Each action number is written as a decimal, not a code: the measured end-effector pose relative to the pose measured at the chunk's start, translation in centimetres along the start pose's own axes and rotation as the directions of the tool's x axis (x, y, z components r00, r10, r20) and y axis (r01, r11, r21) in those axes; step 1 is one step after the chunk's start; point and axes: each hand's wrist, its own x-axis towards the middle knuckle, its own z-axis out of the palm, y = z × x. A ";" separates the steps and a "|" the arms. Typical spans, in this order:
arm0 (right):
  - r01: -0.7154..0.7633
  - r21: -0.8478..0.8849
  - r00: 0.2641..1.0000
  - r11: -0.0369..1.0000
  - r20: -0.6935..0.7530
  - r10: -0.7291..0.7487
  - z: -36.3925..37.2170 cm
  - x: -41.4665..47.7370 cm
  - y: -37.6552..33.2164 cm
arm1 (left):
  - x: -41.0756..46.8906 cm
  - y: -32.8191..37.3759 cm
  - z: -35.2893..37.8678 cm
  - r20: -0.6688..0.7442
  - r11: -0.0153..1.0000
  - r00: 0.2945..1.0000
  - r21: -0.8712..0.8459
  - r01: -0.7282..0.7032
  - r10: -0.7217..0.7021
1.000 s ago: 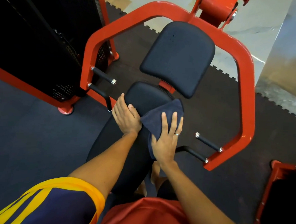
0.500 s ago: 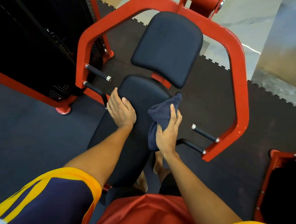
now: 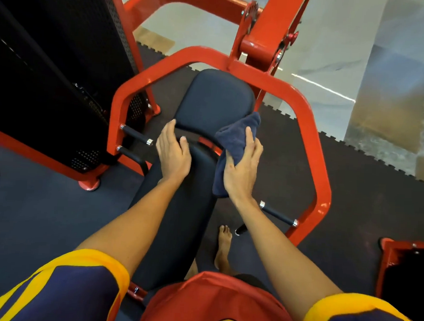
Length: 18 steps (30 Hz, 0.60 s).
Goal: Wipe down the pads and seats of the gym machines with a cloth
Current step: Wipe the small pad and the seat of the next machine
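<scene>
A red-framed gym machine has a long black seat pad and, beyond it, a smaller black pad. My left hand lies with straight fingers on the far end of the long pad, its fingertips touching the lower edge of the smaller pad. My right hand holds a dark blue cloth bunched in its fingers. The cloth's top reaches the lower right corner of the smaller pad, off the long pad's right side.
The red frame rings the pads, with black grip handles on the left and right. A black perforated weight-stack cover stands at left. Another red machine part is at right. My bare foot stands on dark floor mats.
My right hand lifted the cloth off the long pad, bunched it and carried it toward the smaller pad. My left hand slid forward along the long pad to the smaller pad's edge.
</scene>
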 end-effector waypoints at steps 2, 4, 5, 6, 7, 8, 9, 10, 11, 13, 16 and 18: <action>0.031 -0.071 0.998 0.997 0.050 -0.027 1.1 0.9 -0.6 | 1.7 2.4 0.4 0.001 0.998 0.998 -0.009 -0.068 0.068; 0.063 -0.138 0.996 0.988 0.075 -0.053 1.7 1.9 -1.0 | 3.0 4.2 0.9 0.021 0.992 0.991 -0.002 -0.130 0.130; 0.074 -0.160 0.995 0.984 0.073 -0.063 1.9 2.7 -1.2 | 3.7 4.8 1.1 0.037 0.988 0.987 -0.001 -0.157 0.157; 0.083 -0.177 0.995 0.981 0.064 -0.073 2.0 3.7 -1.5 | 4.4 5.4 1.3 0.050 0.983 0.982 -0.003 -0.182 0.182; 0.091 -0.190 0.995 0.977 0.049 -0.084 2.1 5.0 -1.7 | 5.1 5.9 1.6 0.065 0.979 0.976 -0.004 -0.206 0.205; 0.103 -0.203 0.995 0.974 0.031 -0.099 2.1 6.4 -2.1 | 5.9 6.3 1.8 0.082 0.974 0.971 -0.004 -0.227 0.226; 0.116 -0.215 0.993 0.970 0.019 -0.115 2.1 7.7 -2.5 | 6.6 6.7 2.1 0.099 0.969 0.965 -0.002 -0.245 0.244; 0.129 -0.222 0.992 0.967 0.015 -0.129 2.1 8.8 -2.8 | 7.3 7.0 2.4 0.117 0.965 0.958 0.003 -0.262 0.260; 0.140 -0.220 0.990 0.965 0.017 -0.140 2.0 9.6 -3.2 | 8.0 7.1 2.7 0.139 0.958 0.949 0.010 -0.286 0.282; 0.177 -0.198 0.984 0.964 -0.002 -0.181 2.0 9.6 -3.0 | 8.9 7.0 3.5 0.164 0.933 0.924 0.040 -0.357 0.346; 0.183 -0.118 0.979 0.976 -0.069 -0.192 2.8 6.3 -1.0 | 9.2 6.2 4.5 0.138 0.885 0.898 0.160 -0.437 0.418; 0.159 -0.123 0.983 0.980 -0.076 -0.169 3.2 3.5 0.4 | 9.0 5.9 5.1 0.129 0.867 0.895 0.223 -0.445 0.426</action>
